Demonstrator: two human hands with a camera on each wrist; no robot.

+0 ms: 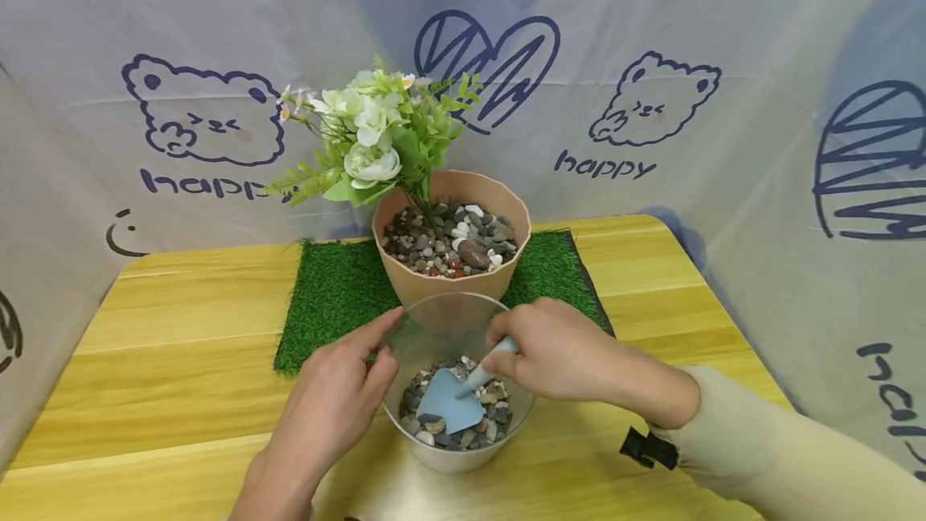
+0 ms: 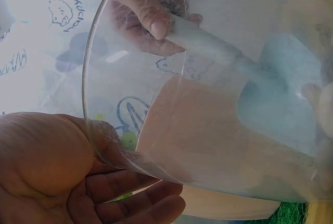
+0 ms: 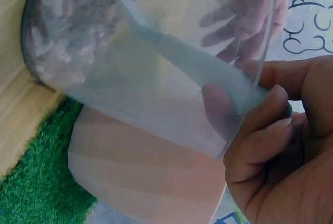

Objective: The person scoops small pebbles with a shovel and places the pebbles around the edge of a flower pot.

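Note:
A clear plastic bucket (image 1: 447,461) stands on the table with small mixed stones (image 1: 497,408) at its bottom. My right hand (image 1: 553,352) grips the handle of a light blue trowel (image 1: 450,407), whose blade tilts down onto the stones inside the bucket. In the right wrist view the fingers (image 3: 260,151) curl round the handle end near the rim. My left hand (image 1: 325,400) rests against the bucket's left outer side near the rim, with its fingers fairly straight in the left wrist view (image 2: 140,203). Stones partly hide the blade's edge.
Behind the bucket, a peach-coloured pot (image 1: 405,280) of pebbles holds white artificial flowers (image 1: 372,123) with green leaves. The pot stands on a green turf mat (image 1: 325,296) on the wooden table (image 1: 166,368). A printed cloth (image 1: 347,30) hangs round the table.

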